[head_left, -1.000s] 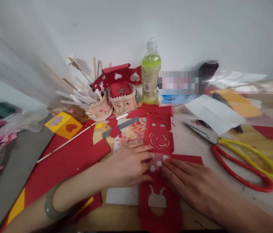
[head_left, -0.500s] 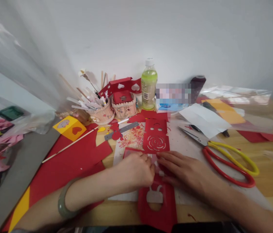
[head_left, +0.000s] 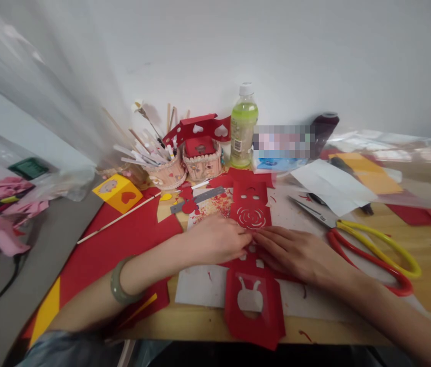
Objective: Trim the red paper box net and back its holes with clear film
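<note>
A long strip of red cut paper (head_left: 254, 306) runs from the table's front edge toward the wall, with a rabbit shape cut out near me and a rose pattern (head_left: 251, 217) farther off. My left hand (head_left: 215, 240) rests on the strip's middle, fingers curled and pressed down on the paper; a green bangle (head_left: 118, 281) circles that wrist. Flat on the same spot lies my right hand (head_left: 295, 252), its fingers stretched out and their tips meeting my left fingertips.
Large red-and-yellow-handled scissors (head_left: 368, 243) lie to the right. At the back stand a green drink bottle (head_left: 243, 127), two decorated cups of sticks and pens (head_left: 167, 171), a red heart-cut box (head_left: 200, 130). Red sheets (head_left: 123, 239) and a yellow box (head_left: 118, 192) lie left; white paper (head_left: 332, 186) right.
Both hands slid along the red strip away from me, from near the rabbit cut-out up to just below the rose pattern. The view has shifted a little.
</note>
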`<state>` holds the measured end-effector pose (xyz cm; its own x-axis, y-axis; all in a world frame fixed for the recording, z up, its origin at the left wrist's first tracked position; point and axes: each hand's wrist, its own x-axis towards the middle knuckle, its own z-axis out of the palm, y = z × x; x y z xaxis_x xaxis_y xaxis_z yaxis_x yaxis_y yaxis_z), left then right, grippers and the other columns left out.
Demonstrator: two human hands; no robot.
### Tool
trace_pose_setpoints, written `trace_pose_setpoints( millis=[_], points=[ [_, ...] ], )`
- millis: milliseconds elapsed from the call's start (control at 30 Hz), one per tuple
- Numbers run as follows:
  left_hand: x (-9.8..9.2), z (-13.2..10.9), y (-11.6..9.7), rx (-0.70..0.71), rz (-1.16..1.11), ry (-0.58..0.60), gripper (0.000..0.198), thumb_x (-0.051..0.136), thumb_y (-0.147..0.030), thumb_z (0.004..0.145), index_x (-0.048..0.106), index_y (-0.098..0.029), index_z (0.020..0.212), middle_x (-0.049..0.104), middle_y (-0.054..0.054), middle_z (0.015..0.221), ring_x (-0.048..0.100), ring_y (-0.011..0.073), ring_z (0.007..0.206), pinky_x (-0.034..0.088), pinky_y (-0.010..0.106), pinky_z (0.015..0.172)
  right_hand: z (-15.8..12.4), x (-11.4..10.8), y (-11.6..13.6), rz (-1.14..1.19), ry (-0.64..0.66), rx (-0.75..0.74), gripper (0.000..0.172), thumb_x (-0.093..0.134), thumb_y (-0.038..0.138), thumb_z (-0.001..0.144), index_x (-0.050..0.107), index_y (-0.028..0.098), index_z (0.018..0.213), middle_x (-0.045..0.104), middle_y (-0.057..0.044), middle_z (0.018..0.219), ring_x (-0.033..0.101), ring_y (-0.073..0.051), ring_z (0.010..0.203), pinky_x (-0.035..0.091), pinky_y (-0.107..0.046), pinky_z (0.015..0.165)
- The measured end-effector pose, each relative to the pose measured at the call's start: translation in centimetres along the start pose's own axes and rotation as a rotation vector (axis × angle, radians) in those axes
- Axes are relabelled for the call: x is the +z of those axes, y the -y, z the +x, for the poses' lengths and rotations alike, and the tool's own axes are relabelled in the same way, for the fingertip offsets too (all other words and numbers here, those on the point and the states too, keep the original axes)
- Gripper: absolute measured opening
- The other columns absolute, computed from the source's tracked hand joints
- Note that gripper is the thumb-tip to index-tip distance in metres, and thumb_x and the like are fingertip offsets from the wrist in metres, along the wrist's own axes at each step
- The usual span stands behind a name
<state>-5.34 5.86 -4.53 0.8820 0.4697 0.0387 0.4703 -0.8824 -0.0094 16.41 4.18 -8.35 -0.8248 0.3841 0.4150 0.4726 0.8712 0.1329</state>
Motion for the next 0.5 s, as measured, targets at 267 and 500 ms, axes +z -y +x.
trace_pose_setpoints(
  millis=[267,500],
  points=[
    [-2.2,1.6,2.2,-0.197,-0.327,-0.249,0.019,0.049,-0.026,0.087,0.064,-0.016,0.094,0.069,0.005,0.095,0.063,0.0171,0.084,0.047,0.028,0.072,2.1,-1.6,-2.9,0.33,-0.082,0.367,0.027,0.051,0.032,0.088,0.063,0.017,0.108,0.07,-0.008,0.097,0.066,-0.021,0.082,0.053,-0.032,0.069],
    [-1.2,1.9,3.1,-0.545,-1.002,-0.447,0.019,0.062,-0.02,0.074,0.063,-0.017,0.093,0.065,0.0,0.081,0.059,0.0125,0.07,0.045,0.023,0.064,5.2,-2.3,-4.0,0.929,-0.105,0.782,0.045,0.043,0.056,0.087,0.069,0.019,0.084,0.069,-0.005,0.078,0.063,-0.019,0.07,0.049,-0.03,0.065]
  ],
)
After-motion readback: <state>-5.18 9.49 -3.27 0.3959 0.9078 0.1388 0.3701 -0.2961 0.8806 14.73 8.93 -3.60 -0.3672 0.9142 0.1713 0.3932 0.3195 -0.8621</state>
